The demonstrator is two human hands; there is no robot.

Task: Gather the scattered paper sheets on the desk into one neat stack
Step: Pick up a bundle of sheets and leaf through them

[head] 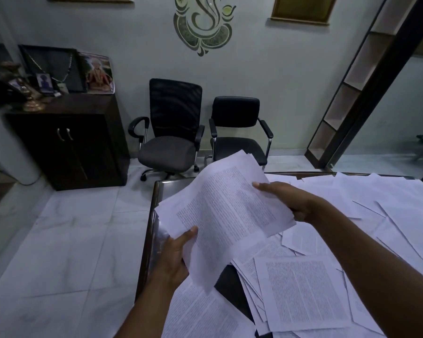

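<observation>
White printed paper fills the middle of the view: a loose bundle of sheets [226, 211] is held up above the desk's left edge, tilted and fanned, its corners out of line. The left hand [175, 254] grips the bundle's near lower edge, thumb on top and fingers curled beneath; the right hand [293, 203] pinches its right edge, thumb across the printed face. Both are closed on the paper, neither spread flat. The risk, as I judge it, lies in that fanned state: the sheets are held only at two edges and sag between them, so a slack grip or a quick tilt could let the lower leaves slide out, and being over the left edge they might drop to the tiled floor [66, 240] rather than back onto the desk [156, 191]. Squaring the bundle in the air could also crease corners. Many more scattered sheets [300, 291] lie across the desk toward its right and near sides, overlapping at angles, so the job looks well short of done. How many sheets are in the bundle cannot be counted, and the fingers under it are hidden. The desk's right and near edges are cut off by the frame. The print is too small to read. Beyond stand two black chairs [174, 128] and a dark cabinet [69, 142].
</observation>
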